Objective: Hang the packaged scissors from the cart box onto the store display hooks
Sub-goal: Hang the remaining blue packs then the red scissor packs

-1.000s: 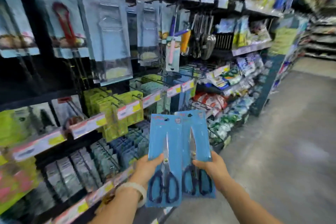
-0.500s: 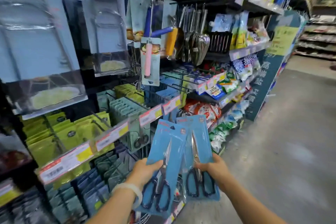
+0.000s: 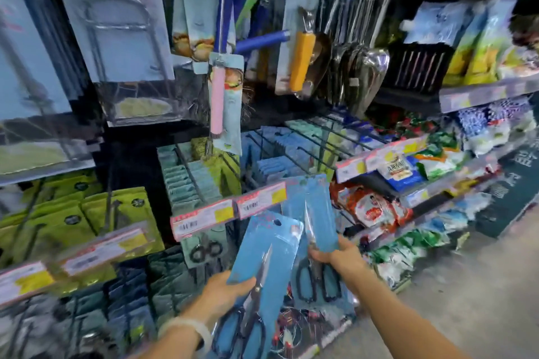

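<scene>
I hold two packs of black-handled scissors on blue cards. My left hand (image 3: 223, 293) grips the left scissors pack (image 3: 271, 245) by its lower edge, tilted right. My right hand (image 3: 339, 256) grips the right scissors pack (image 3: 316, 213), held more upright with its top near the price labels (image 3: 230, 213). Behind those labels, display hooks (image 3: 291, 154) carry rows of blue and teal carded goods. One more pair of carded scissors (image 3: 205, 251) hangs just below the labels, left of my packs. The cart box is out of view.
Above hang whisks, spatulas and metal scoops (image 3: 358, 73) on pegs. Green packets (image 3: 87, 218) fill the left hooks. Shelves of bagged goods (image 3: 408, 172) run off to the right. Grey aisle floor (image 3: 466, 300) lies at the lower right. The picture is blurred by motion.
The view has closed in on the rack and shifted right. Both packs have moved nearer the hooks, the right one rising up to the price labels and the left one tilting further.
</scene>
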